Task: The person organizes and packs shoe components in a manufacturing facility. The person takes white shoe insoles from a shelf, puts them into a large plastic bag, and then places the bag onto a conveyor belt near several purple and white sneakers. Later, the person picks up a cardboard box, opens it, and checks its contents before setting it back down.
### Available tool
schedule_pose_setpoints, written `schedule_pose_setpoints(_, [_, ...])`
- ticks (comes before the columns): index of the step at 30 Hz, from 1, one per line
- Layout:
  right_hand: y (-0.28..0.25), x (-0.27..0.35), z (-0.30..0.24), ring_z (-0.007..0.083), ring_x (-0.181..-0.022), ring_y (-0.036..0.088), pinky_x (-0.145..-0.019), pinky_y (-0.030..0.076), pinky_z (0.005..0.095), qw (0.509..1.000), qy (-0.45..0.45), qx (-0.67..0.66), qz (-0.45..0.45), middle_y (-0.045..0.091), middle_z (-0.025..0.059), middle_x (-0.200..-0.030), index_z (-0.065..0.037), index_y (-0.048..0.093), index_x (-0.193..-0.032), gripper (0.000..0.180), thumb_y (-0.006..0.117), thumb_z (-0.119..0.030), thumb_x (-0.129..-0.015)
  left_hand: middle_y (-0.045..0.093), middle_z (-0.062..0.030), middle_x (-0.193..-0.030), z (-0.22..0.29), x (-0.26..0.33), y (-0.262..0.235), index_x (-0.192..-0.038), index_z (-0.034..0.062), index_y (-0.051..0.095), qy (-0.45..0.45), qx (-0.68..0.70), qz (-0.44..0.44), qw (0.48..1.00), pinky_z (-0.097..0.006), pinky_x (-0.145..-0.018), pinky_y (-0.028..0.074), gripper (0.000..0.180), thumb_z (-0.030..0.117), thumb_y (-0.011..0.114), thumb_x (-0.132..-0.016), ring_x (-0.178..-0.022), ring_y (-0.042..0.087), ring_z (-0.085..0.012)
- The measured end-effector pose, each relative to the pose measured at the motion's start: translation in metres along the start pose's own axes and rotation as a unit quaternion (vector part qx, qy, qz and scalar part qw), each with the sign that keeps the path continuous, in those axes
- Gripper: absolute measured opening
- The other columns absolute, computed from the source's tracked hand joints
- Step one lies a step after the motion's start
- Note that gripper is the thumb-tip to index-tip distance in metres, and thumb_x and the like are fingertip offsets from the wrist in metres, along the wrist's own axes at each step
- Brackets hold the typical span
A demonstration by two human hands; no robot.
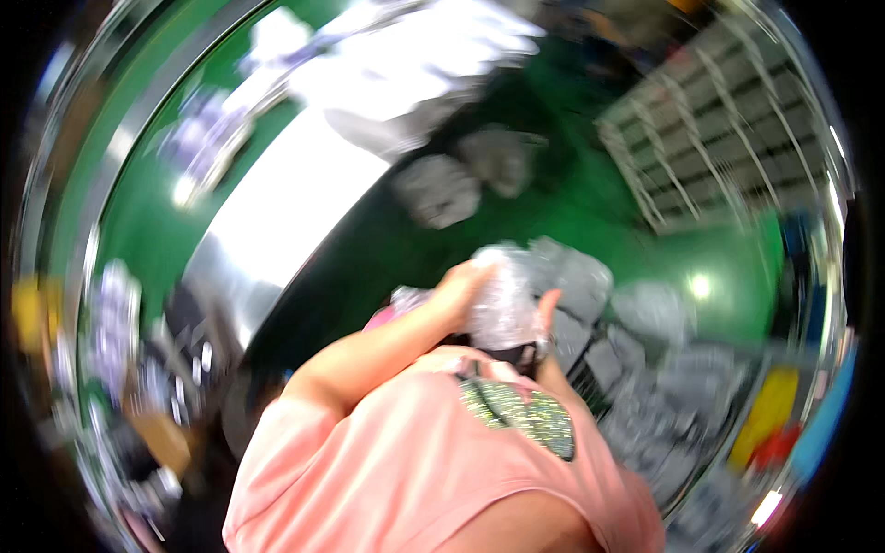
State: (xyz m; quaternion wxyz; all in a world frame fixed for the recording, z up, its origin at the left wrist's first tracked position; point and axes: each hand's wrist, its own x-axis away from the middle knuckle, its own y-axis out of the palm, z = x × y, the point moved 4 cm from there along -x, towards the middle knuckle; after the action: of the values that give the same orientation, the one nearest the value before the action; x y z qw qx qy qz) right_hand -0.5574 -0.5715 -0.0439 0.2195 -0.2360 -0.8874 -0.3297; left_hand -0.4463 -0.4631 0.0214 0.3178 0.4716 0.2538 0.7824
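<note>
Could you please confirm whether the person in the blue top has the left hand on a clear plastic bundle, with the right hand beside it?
The head view shows a pink top, not blue; the left hand is on the clear plastic bundle, the right hand beside it.

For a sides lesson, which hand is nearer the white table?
Left: the left hand is right of the table; the right hand lies farther right, past the bundle.

Hands, bare: 2, left hand (464, 288) and right hand (548, 318). Clear, crinkly plastic-wrapped bundle between them: 1 (502, 300). Grey rounded plastic-wrapped bundles near shiny silvery table (277, 217): 2 (438, 191). White barred rack (687, 129): 1. Heaped grey plastic bundles (682, 396), right: overlapping, blurred, uncountable.
</note>
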Motion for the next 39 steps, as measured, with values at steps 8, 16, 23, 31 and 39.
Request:
schedule_pose_setpoints(8, [-0.083, -0.103, 0.036, 0.0228, -0.098, 0.050, -0.087, 0.040, 0.0379, 0.966, 0.200, 0.101, -0.128, 0.051, 0.0140, -0.109, 0.000, 0.045, -0.114, 0.038, 0.037, -0.023, -0.085, 0.057, -0.0119, -0.086, 0.046, 0.031, -0.053, -0.095, -0.0023, 0.051, 0.106, -0.240, -0.054, 0.964, -0.034, -0.069, 0.042, 0.030, 0.023, 0.050, -0.079, -0.076, 0.054, -0.0209])
schedule_pose_setpoints(16, [0.125, -0.129, -0.021, 0.0284, -0.095, 0.053, -0.082, 0.044, 0.0415, 0.971, 0.113, 0.162, -0.132, 0.052, 0.0165, -0.105, 0.005, 0.045, -0.109, 0.038, 0.044, -0.011, -0.075, 0.035, -0.0230, -0.123, 0.048, 0.080, -0.155, -0.127, 0.0015, 0.022, 0.147, -0.286, 0.360, 0.876, -0.038, -0.094, 0.028, 0.097, 0.056, 0.064, -0.059, -0.116, 0.032, -0.0343])
schedule_pose_setpoints(23, [0.203, -0.129, 0.057, 0.0224, -0.091, 0.052, -0.082, 0.039, 0.0332, 0.756, -0.002, 0.513, -0.408, 0.054, 0.0089, -0.100, -0.001, 0.055, -0.096, 0.033, 0.052, -0.015, -0.066, 0.056, -0.0074, -0.094, -0.007, 0.038, -0.131, -0.108, 0.0084, 0.047, 0.206, 0.335, 0.135, 0.909, -0.032, -0.056, 0.050, 0.047, 0.035, 0.062, -0.072, -0.080, 0.056, -0.0196])
schedule_pose_setpoints(31, [0.132, -0.104, 0.080, 0.0309, -0.121, 0.023, -0.099, 0.020, 0.0359, 0.595, 0.190, 0.539, -0.565, 0.027, 0.0209, -0.127, -0.007, 0.020, -0.129, 0.090, 0.069, -0.033, -0.059, 0.053, -0.0117, -0.105, -0.122, 0.016, -0.137, -0.113, 0.0034, 0.043, 0.198, 0.504, 0.293, 0.788, -0.036, -0.081, 0.043, 0.049, 0.028, 0.054, -0.072, -0.094, 0.054, -0.0242])
schedule_pose_setpoints(39, [0.111, -0.090, 0.075, 0.0169, -0.101, 0.043, -0.086, 0.035, 0.0274, 0.633, 0.296, 0.473, -0.537, 0.043, 0.0063, -0.110, -0.007, 0.038, -0.118, 0.066, 0.064, -0.030, -0.062, 0.051, -0.0154, -0.107, -0.187, -0.036, -0.126, -0.113, -0.0016, 0.042, 0.133, 0.522, 0.216, 0.814, -0.044, -0.087, 0.038, 0.044, 0.024, 0.043, -0.077, -0.097, 0.051, -0.0280])
